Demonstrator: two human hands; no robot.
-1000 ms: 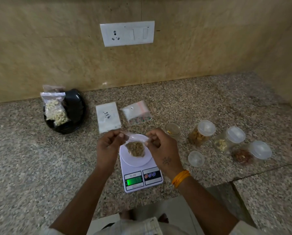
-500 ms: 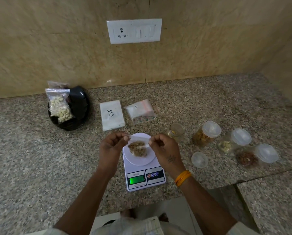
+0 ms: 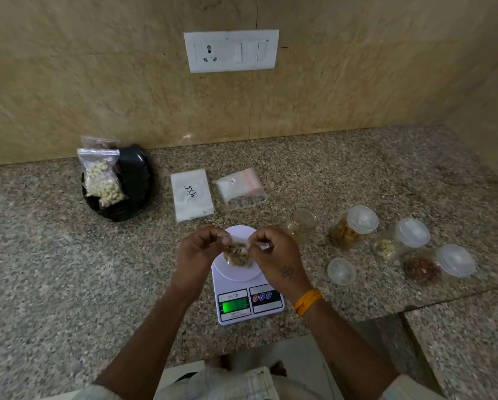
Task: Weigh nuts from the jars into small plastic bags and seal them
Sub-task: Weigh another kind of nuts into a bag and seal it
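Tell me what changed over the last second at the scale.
Little: both hands, left hand and right hand, keep pinching the top strip of the small bag of nuts over the scale, fingers now closer together along it. Jars, lids and filled bags stayed put.

Small clear bag (image 3: pixel 238 256) of brown nuts, upright over white scale (image 3: pixel 249 301).

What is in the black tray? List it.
In the black tray: a sealed bag of cashews. Behind it a second bag, contents mostly covered.
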